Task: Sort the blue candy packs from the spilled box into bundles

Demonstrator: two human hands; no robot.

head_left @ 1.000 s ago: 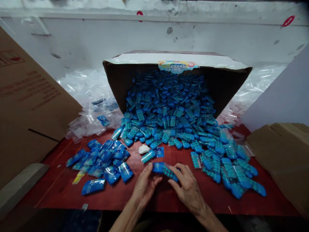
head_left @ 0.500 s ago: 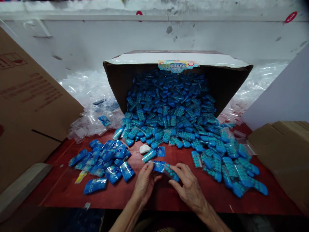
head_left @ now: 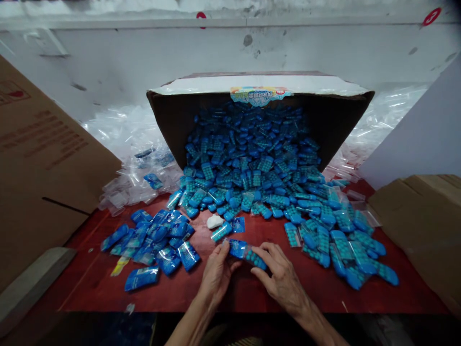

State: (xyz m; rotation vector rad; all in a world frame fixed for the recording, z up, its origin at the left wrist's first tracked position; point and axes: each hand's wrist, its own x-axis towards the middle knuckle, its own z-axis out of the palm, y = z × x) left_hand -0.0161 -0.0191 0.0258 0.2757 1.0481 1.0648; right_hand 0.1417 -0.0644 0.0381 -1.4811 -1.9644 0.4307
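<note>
Barely anything has shifted since a second ago: beside the small pile of bagged packets (head_left: 154, 242), the left hand (head_left: 216, 274) pinches one end of a blue candy packet (head_left: 247, 253) low over the red table (head_left: 108, 288), and the right hand (head_left: 283, 278) grips the other end. Light, crinkly and probably slick, it looks best held by its ends.

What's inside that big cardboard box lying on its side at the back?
Small blue packets fill the cardboard box and spill out onto the red table. The heap hides the box's floor and back wall, so whatever lies deeper cannot be seen.
</note>
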